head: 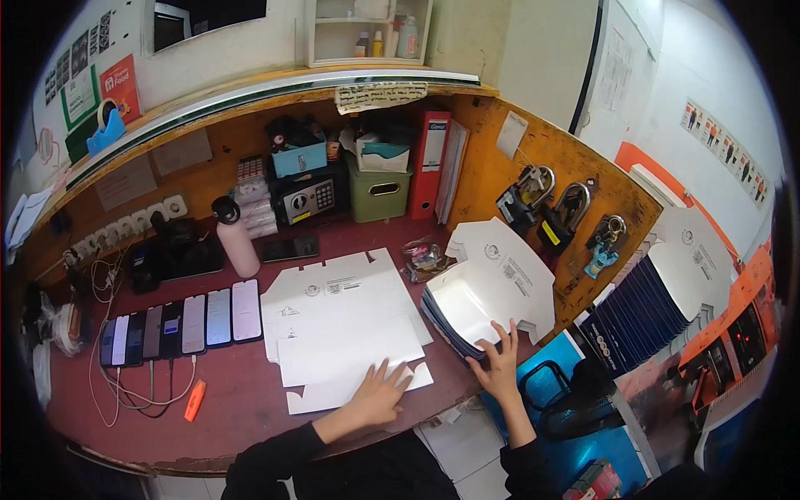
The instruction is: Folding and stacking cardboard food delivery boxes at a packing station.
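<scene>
My left hand (378, 397) lies palm down, fingers spread, on the near part of a pile of flat white cardboard box blanks (350, 319). At the right, my right hand (498, 365) touches the near corner of a stack of nested paperboard food boxes (459, 297), its fingers apart near the rim. The top box is white inside and unfilled; dark blue outer walls show below it. Its printed lid flap (500, 269) stands opened out towards the wooden side panel.
Several phones (194, 322) with charging cables line the left, near an orange highlighter (195, 400). A pink bottle (237, 240), a small safe (309, 200) and a green bin (380, 195) stand behind. Padlocks (559, 215) hang right, above more stacked boxes (640, 312) beside a blue surface.
</scene>
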Demonstrator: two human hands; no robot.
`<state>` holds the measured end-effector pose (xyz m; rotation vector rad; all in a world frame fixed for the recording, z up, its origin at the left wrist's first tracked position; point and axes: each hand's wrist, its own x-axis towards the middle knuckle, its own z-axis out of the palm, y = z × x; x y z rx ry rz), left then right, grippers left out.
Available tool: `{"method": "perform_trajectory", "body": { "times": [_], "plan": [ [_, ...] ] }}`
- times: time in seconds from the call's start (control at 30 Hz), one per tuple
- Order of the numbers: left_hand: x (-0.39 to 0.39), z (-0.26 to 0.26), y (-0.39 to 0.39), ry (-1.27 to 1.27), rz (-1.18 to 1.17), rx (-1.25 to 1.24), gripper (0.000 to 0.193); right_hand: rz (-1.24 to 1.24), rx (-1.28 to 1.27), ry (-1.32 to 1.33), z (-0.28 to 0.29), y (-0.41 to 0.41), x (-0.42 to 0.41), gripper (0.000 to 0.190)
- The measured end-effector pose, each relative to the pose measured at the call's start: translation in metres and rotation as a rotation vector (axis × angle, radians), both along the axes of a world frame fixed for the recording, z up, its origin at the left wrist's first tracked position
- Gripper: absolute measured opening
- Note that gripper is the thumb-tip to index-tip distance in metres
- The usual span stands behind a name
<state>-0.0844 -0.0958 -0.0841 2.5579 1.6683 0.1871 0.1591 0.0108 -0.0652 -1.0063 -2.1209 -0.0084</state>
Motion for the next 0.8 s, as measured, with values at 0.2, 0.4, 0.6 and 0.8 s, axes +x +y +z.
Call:
{"method": "perform_trajectory", "body": {
  "times": [0.2, 0.4, 0.6, 0.8],
  "plan": [
    [-0.044, 0.023, 0.002, -0.160, 0.242, 0.221, 0.026, 0.015, 0.078, 0.283, 0.008, -0.027, -0.031, 0.034],
    [-0.016, 0.101, -0.027, -0.693, 0.197, 0.623, 0.031, 0.601, -0.898, 1.070, -0.019, -0.074, -0.097, 0.061],
    [-0.037, 0.127, -0.054, -1.636, -0.047, -0.525, 0.093, 0.722, -0.772, 0.535, 0.059, -0.093, -0.104, 0.077],
    [-0.080, 0.151, -0.044, -1.749, 0.180, -0.146, 0.054, 0.849, -0.118, -0.006, 0.097, -0.105, -0.120, 0.058]
  ]
}}
